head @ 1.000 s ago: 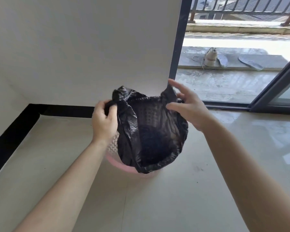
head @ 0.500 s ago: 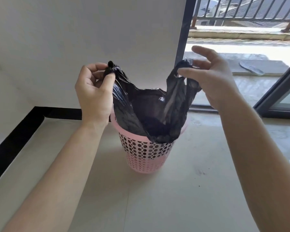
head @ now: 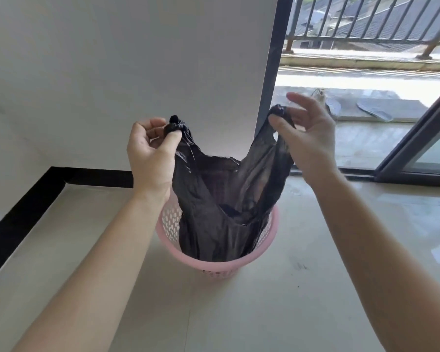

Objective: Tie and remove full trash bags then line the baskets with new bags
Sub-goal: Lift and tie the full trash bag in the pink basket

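A black trash bag (head: 221, 207) hangs stretched upward out of a pink perforated basket (head: 262, 255) that stands on the pale tiled floor. My left hand (head: 150, 158) pinches the bag's left handle between thumb and fingers. My right hand (head: 308, 138) pinches the right handle, with the other fingers spread. Both handles are held well above the basket rim and apart from each other. The bag's lower part sits inside the basket, and its contents are hidden.
A white wall (head: 137, 72) with a black skirting board (head: 36, 199) runs behind and to the left. At the right is a dark sliding-door frame (head: 272, 72), open to a balcony with railing (head: 366, 29) and shoe insoles (head: 374, 111).
Both hands have pulled the bag's handles up and apart, so the bag has come off the basket rim and now hangs stretched tall. The view has tilted down onto the basket.
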